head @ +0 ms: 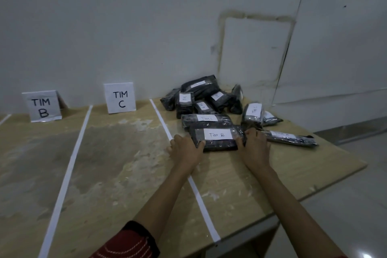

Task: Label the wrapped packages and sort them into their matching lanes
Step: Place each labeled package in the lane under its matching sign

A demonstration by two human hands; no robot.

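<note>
Nearest the camera, a red patterned sleeve (129, 243) covered the left arm, and both bare forearms reached out over the table (125, 163). The hands were well apart, each clamped on one end of the same thing. The left hand (185, 148) curled round the left end of the Tim B package (217, 142), and the right hand (254, 146) round its right end.

The package lay flat between them with its white label (217, 134) facing up and already written, so labelling of this one looked done and sorting was the step in hand. It sat just right of the nearer white tape line (196, 195), at the front of the pile (201, 88) of other dark wrapped packages, and seemed to touch the one behind it.

Farther back stood the TIM C sign (120, 98) and — well to the left, beyond a second tape line (71, 165) — the TIM B sign (41, 107). The next move would likely call for lifting the package clear of the pile and carrying it left across the whole C lane, into the lane under the TIM B sign.
</note>
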